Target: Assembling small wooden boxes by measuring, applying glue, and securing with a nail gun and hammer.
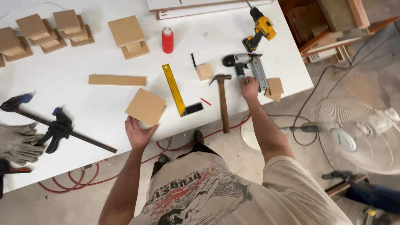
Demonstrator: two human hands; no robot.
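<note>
My left hand (138, 132) grips the near corner of a square brown board piece (146, 106) at the white table's (75, 100) front edge. My right hand (249, 86) is closed around the handle of a grey nail gun (246, 66) lying on the table to the right. A wooden-handled hammer (223, 100) lies just left of that hand. A yellow try square (176, 89) rests between the board and the hammer. A small wooden block (204, 71) sits above the hammer head.
A long wooden strip (117, 80), red glue bottle (167, 40), yellow drill (259, 30) and several stacked board pieces (50, 31) lie farther back. Bar clamps (56, 129) and grey gloves (18, 143) are at left. A red hose (196, 139) and a fan (360, 133) are on the floor.
</note>
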